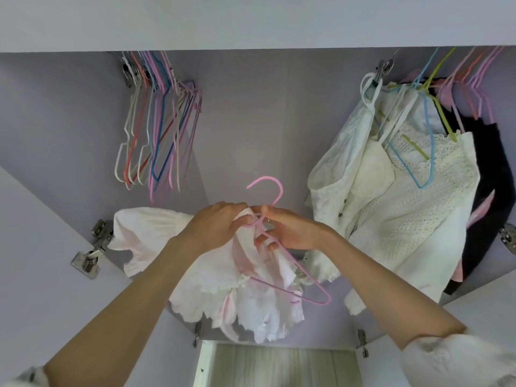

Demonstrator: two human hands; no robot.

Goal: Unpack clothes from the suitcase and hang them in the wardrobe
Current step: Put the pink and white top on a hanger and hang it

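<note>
Head view: we face the lilac wardrobe (251, 113). Right of its middle hang white lace garments (405, 208); left of it, bare coloured hangers (156, 135). Just below centre, our pale pink blouse (217, 280), crumpled and scallop-edged, droops off a pink hanger (293, 263). Left hand (220, 230) pinches its fabric; right hand (290, 233) curls round the hanger's neck.

Two hands: left hand (215, 227) and right hand (290, 233), at the middle. One pink hanger (290, 263) and one pale pink garment (195, 275) between them. One bunch of empty hangers (156, 129) at ten o'clock, too tangled to count. Several white garments (405, 205) at two o'clock. Five door hinges (92, 247) show.
</note>
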